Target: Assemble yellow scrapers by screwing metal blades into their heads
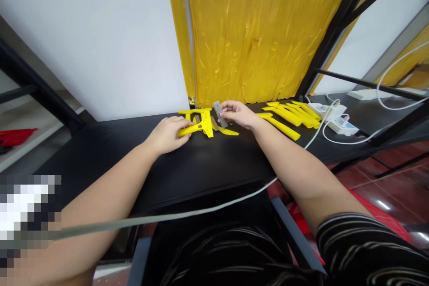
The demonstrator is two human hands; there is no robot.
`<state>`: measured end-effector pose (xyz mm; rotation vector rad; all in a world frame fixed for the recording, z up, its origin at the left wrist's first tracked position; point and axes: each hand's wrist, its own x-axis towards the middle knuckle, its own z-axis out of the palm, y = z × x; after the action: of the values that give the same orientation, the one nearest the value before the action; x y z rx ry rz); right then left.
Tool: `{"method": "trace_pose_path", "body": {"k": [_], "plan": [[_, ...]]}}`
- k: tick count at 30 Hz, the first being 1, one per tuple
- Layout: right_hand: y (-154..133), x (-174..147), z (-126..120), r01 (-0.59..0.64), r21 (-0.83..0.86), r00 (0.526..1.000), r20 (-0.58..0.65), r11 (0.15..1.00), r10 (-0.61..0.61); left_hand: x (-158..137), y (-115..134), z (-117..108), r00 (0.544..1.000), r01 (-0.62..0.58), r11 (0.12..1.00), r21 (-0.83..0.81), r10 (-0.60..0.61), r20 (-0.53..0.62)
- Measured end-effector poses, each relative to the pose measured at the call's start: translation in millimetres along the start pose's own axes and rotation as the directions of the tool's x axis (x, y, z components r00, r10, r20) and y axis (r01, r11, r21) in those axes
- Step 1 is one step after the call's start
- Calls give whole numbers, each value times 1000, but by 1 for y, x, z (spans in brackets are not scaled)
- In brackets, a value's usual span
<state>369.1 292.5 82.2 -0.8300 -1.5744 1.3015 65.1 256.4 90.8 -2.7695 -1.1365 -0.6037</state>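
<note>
My left hand (169, 135) is closed round the handle of a yellow plastic scraper-like part (207, 124), which lies low over the black table with its wide head to the right. Between the thumb and fingers of my right hand (237, 114) is a flat grey metal plate (220, 114) with a small hole near its upper end, tilted just right of the yellow head. Beneath and behind the head lie other yellow pieces, partly hidden, and a thin yellow piece (229, 131) reaches out to the right. Near my right wrist rests a yellow handle (283, 127).
Several yellow handles (293, 114) lie at the right of the black table (201, 165). Beyond them sit white power strips (335, 118) with cables. A white cable (214, 208) crosses in front of my body. A yellow plastic curtain (261, 31) hangs behind the table.
</note>
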Motion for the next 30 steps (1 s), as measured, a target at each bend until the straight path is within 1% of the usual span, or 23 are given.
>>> {"method": "trace_pose_path", "body": {"k": [5, 10, 13, 17, 20, 23, 26, 30], "plan": [[-4, -2, 3, -22, 8, 1000, -5, 1000, 22, 0, -1, 1, 1000, -10, 1000, -1, 10, -3], [-6, -3, 5, -113, 20, 993, -30, 993, 113, 0, -3, 2, 1000, -14, 1000, 12, 14, -2], [-4, -3, 5, -140, 29, 988, -54, 990, 142, 0, -2, 1, 1000, -14, 1000, 4, 14, -1], [-1, 0, 4, -140, 21, 988, -64, 990, 141, 0, -2, 1, 1000, -10, 1000, 1, 10, 1], [2, 3, 2, -120, 16, 986, -113, 993, 121, -1, -2, 1, 1000, -5, 1000, -9, 5, 5], [3, 4, 0, -139, 19, 979, -148, 990, 140, -1, -2, 2, 1000, -2, 1000, -12, 2, 6], [4, 4, -1, -154, 31, 977, -145, 988, 157, -2, -3, 2, 1000, 3, 1000, -10, -3, 7], [5, 4, -1, -136, 26, 982, -129, 990, 138, -2, -2, 2, 1000, 15, 1000, -17, -15, 13]]}}
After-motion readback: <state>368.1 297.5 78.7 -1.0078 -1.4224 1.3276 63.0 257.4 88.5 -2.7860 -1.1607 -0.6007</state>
